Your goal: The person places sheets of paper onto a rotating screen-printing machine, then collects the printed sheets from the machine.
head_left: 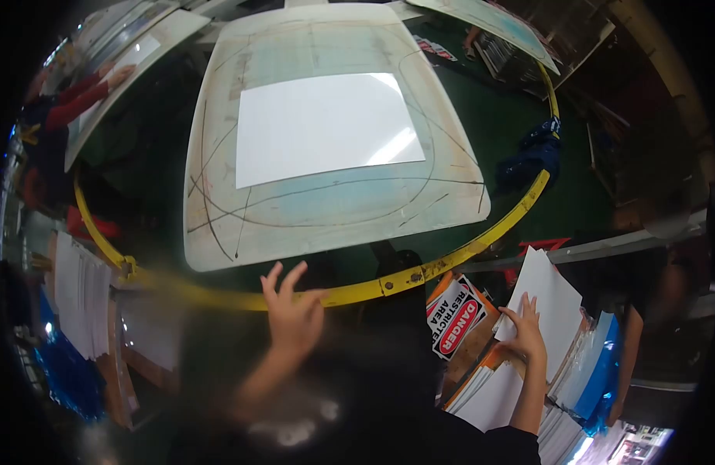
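My left hand is raised over the near side of a yellow hoop rail, its fingers apart and nothing in them. Just beyond it is a pale, rounded platen marked with dark curved lines. A blank white sheet lies on the platen, with light glaring off its right side. To the right, my right hand rests with spread fingers against a white sheet on a stack. Beside that hand lies a printed sign reading "DANGER RESTRICTED AREA".
More platens stand at upper left, where another person's red sleeve and hands reach over one. A further platen is at upper right. Blue plastic is wrapped on the rail. Stacked white sheets stand at lower left.
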`<state>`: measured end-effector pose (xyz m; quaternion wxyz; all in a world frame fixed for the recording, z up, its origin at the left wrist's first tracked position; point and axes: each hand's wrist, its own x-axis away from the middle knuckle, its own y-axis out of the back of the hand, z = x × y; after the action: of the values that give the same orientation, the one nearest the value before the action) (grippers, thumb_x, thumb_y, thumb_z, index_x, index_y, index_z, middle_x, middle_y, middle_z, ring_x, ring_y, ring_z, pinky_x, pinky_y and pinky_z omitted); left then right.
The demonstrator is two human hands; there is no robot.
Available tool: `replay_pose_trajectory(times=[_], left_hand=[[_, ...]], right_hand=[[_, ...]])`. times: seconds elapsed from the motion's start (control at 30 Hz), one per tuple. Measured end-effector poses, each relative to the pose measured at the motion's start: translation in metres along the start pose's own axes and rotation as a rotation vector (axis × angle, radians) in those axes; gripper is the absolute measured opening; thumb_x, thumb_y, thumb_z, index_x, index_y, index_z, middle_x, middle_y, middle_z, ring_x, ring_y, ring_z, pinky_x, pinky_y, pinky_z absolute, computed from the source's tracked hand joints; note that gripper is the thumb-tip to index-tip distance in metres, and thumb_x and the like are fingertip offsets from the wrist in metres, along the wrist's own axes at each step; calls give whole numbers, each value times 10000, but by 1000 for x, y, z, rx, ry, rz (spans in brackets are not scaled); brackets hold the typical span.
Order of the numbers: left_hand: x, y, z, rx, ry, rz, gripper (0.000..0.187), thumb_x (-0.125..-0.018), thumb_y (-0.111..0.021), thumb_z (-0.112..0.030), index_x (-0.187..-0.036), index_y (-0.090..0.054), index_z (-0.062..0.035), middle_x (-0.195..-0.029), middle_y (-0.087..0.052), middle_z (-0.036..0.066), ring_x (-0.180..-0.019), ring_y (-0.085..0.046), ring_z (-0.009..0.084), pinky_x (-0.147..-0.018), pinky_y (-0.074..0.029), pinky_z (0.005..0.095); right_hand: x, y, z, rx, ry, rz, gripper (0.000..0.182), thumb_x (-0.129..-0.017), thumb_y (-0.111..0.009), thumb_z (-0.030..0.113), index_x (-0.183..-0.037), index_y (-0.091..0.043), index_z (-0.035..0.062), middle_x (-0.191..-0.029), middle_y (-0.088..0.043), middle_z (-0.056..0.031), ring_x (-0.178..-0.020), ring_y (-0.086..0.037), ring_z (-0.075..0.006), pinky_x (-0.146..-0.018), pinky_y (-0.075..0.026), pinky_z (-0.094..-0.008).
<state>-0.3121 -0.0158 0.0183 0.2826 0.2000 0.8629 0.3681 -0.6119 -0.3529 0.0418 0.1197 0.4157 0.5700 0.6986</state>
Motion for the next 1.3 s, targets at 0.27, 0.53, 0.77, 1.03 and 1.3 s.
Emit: replay_pose_trajectory(times=[0.27,0.53,0.77,1.03,1.3], left_hand=[[-12,6,-33,155,-247,115,251,-642,-640,-6,-823,-659,-179,-1216,-532,80,-1205,-397,393,-985,-345,513],[-10,-6,-56,408,-411,257,252,-681,-626,13,-891,-651,-124,-1144,-571,104,-1117,-493,327,-941,-402,408],[-7,-23,-126,844,-268,833,309,-868,-610,-108,-1165,-563,-40,-1123,-584,120,-1056,-556,253,-919,-432,364],[-12,-6,-168,1460,-47,1045,454,-921,-565,-159,-1320,-414,-4,-1214,-546,126,-1112,-514,163,-930,-418,297],[-26,3,-98,1218,-72,630,176,-924,-526,-100,-1024,-605,23,-906,-603,43,-814,-540,111,-718,-435,253]], right_hand=[[6,-21,-30,-259,104,-93,905,-482,-829,178,-1311,-476,260,-1453,-255,-255,-1303,-343,-395,-1018,-383,-404],[49,-43,-27,-297,-31,-729,628,-628,-529,-8,-1253,-479,-43,-1282,-514,-216,-1206,-484,-352,-1037,-359,-419],[102,-13,32,100,-245,-1570,401,-817,-422,-94,-1149,-607,33,-1186,-616,-133,-1187,-534,-272,-1118,-153,-529],[81,-33,168,-282,241,-1562,243,-879,-495,237,-1057,-642,159,-1183,-618,-80,-1271,-420,-373,-1077,75,-616],[30,-1,199,-432,840,-1163,1004,-684,-785,232,-1425,-144,16,-1409,-278,-276,-1334,-244,-447,-1111,-75,-531]])
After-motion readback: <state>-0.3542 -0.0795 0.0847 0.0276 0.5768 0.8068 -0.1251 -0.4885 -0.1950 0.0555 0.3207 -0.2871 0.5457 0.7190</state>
